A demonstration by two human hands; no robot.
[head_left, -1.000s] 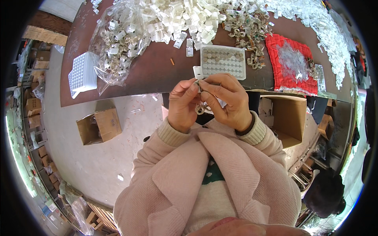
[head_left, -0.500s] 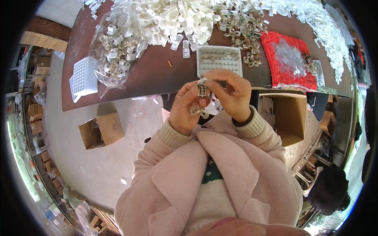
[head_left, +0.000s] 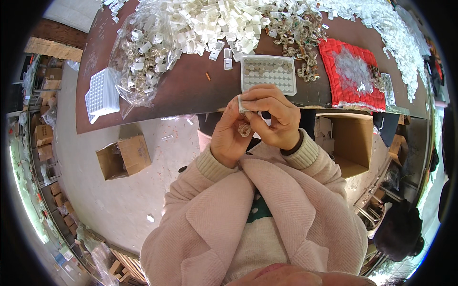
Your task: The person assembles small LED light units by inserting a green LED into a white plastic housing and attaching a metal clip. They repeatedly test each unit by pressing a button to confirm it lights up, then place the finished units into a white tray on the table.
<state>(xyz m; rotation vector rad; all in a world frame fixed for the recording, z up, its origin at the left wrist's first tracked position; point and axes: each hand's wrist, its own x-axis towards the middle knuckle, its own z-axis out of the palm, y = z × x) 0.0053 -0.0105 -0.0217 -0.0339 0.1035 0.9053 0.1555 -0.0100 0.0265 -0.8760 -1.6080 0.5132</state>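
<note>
In front of my chest, at the table's near edge, both hands meet around a small white plastic case (head_left: 241, 103). My left hand (head_left: 225, 133) is closed on its left side, with the thumb up against it. My right hand (head_left: 277, 117) pinches the case from the right, fingers bent over its top. A coil of thin clear wire (head_left: 244, 129) hangs just below, between the palms; its join to the case is hidden by fingers. Right behind my hands lies a shallow white tray (head_left: 285, 84) with small round grey cells in its far rows.
White plastic cases (head_left: 214, 28) are heaped at the back. Wire coils (head_left: 307, 62) lie right of the tray, beside a red quilted cloth (head_left: 329, 71). At left are a clear bag (head_left: 143, 62) and stacked trays (head_left: 104, 97). Cardboard boxes (head_left: 136, 155) stand below; a person's dark-haired head (head_left: 400, 231) shows at right.
Half a second ago the case's compartment side faced up, showing metal parts; now a white surface shows. My right fingers have closed down over it, and the coil has swung slightly upward.
</note>
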